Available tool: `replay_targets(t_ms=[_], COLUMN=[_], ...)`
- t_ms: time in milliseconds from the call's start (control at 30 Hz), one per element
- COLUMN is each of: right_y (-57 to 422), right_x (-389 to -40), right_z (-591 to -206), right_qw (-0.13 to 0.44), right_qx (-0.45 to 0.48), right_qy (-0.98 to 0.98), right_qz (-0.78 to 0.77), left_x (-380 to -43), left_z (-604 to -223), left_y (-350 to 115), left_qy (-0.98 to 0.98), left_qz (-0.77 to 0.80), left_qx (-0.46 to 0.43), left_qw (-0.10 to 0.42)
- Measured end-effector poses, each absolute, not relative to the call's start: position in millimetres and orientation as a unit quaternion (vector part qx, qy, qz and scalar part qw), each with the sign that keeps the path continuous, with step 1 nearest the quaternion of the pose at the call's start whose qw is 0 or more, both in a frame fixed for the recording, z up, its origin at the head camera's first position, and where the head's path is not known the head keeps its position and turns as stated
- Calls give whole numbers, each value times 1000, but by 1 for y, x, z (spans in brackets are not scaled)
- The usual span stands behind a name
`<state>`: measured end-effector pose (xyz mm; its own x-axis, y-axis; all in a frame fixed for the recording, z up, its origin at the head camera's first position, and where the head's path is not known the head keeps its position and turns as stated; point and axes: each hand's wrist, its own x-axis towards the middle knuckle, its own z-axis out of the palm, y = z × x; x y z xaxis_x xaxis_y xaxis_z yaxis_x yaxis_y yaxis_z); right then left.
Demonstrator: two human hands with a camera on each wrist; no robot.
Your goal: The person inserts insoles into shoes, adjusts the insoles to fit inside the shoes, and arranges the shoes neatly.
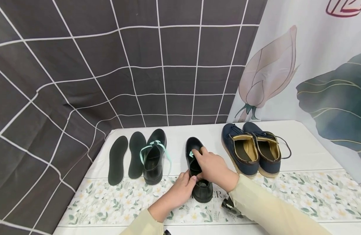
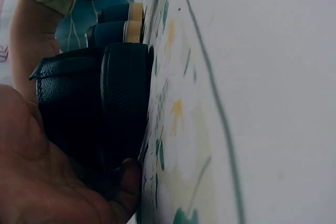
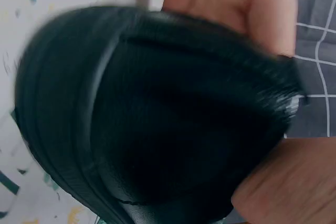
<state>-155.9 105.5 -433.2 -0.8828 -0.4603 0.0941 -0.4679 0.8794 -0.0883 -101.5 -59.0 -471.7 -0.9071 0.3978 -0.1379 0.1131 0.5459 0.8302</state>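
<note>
Black shoe (image 1: 202, 192) gripped by my left hand (image 1: 181, 188) and right hand (image 1: 213, 165); only head view shows mint lace (image 1: 191, 154), "ER" lettering (image 1: 218, 195) right.

Both arms reach forward to the black shoe (image 1: 202, 194): the left arm (image 1: 143, 225) slants in from its near left side, the right arm (image 1: 270, 206) from its near right. Sleeves end short of the bare wrists. The left hand (image 1: 180, 189) grips the shoe's left side, thumb (image 1: 193, 181) up by the opening's edge. The right hand (image 1: 214, 166) bends over the shoe's opening from the right, index finger (image 1: 196, 152) extended to its lacing, thumb lowered near the left thumb.
</note>
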Motion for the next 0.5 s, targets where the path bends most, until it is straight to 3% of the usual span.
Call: replay_targets(t_ms=[167,500], right_y=[104,101], right_x=[-161,-164], right_z=[-434,-443], right_qw=[47,131], right_qx=[253,268], right_qy=[-965,-954], right_qz=[47,-9], left_x=[-103,-102], left_z=[-472,-474], left_y=[-59,-60], left_qy=[867,865], left_qz=[449,453], left_qx=[151,144], left_qw=[153,161])
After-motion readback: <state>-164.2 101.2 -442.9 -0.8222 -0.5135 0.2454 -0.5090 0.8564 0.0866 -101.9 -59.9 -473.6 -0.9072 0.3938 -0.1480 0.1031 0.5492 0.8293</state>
